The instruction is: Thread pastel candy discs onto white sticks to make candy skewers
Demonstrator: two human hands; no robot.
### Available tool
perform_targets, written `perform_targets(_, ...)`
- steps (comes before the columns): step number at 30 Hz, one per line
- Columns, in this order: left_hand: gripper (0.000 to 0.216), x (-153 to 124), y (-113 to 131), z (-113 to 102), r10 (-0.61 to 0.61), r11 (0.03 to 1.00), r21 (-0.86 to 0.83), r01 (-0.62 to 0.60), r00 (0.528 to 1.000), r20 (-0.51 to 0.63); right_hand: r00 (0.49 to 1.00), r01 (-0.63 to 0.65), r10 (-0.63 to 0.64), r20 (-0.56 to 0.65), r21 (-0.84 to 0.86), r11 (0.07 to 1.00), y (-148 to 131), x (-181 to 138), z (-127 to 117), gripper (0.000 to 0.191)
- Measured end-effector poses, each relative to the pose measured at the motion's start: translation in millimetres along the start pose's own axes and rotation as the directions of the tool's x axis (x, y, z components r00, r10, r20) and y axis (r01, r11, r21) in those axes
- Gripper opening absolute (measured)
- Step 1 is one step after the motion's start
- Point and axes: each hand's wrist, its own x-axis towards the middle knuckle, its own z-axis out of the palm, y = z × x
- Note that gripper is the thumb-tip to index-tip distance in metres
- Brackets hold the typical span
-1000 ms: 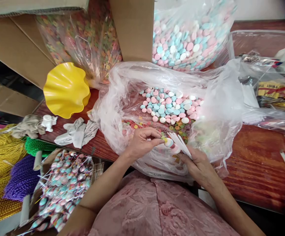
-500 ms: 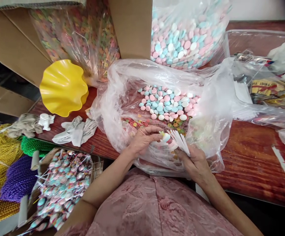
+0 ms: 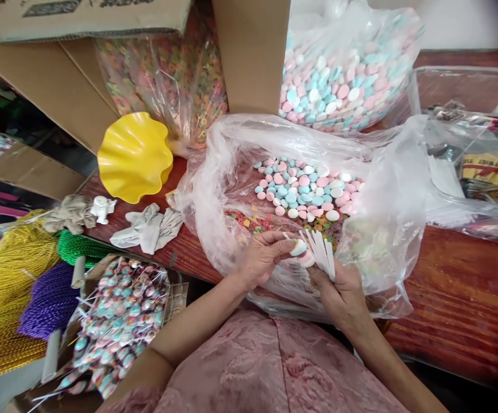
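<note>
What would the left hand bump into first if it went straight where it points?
The blue-and-white candy is at the fingertips of the left hand, so probably the pink candy next to it, then the white sticks in the right hand. Depth is unclear.

Bright light; glare whitens the plastic bag (image 3: 397, 172) (the left hand (image 3: 261, 259) slightly blurred); right corners go black.

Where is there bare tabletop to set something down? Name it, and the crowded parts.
Widest: the glossy red-brown wooden table, right of the spread translucent plastic bag. A narrow strip shows between the wavy yellow bowl and crumpled pale-grey cloth. Crowded: inside the bag, with round pink, blue and white pieces, and the far side, by the brown cardboard box.
</note>
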Motion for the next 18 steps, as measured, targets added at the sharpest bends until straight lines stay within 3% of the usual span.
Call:
perform_targets(8,0.039,-2.5,-5.4,-0.4,-0.002,0.999,-0.033,0.0,0.999,-0.052,0.998,0.049,-0.048,-0.032,0.025,0.998,0.0,7.5,9.9,0.021)
perform_targets(14,0.041,5.2,5.6,0.1,0.042,0.997,-0.058,-0.052,0.986,-0.16,0.979,-0.077,0.053,0.198,0.112,0.991,3.5,16.4,-2.0,0.032)
perform_targets(16,0.043,6.6,11.0,1.0,0.054,0.998,0.025,-0.052,0.99,-0.128,0.975,-0.146,0.119,0.187,0.14,0.979,11.3,13.2,-4.3,0.032)
perform_targets(18,0.047,10.9,23.8,0.7,0.04,0.977,0.211,-0.034,0.999,-0.027,0.972,-0.227,0.209,0.112,0.191,0.955,19.6,8.9,-4.1,0.031)
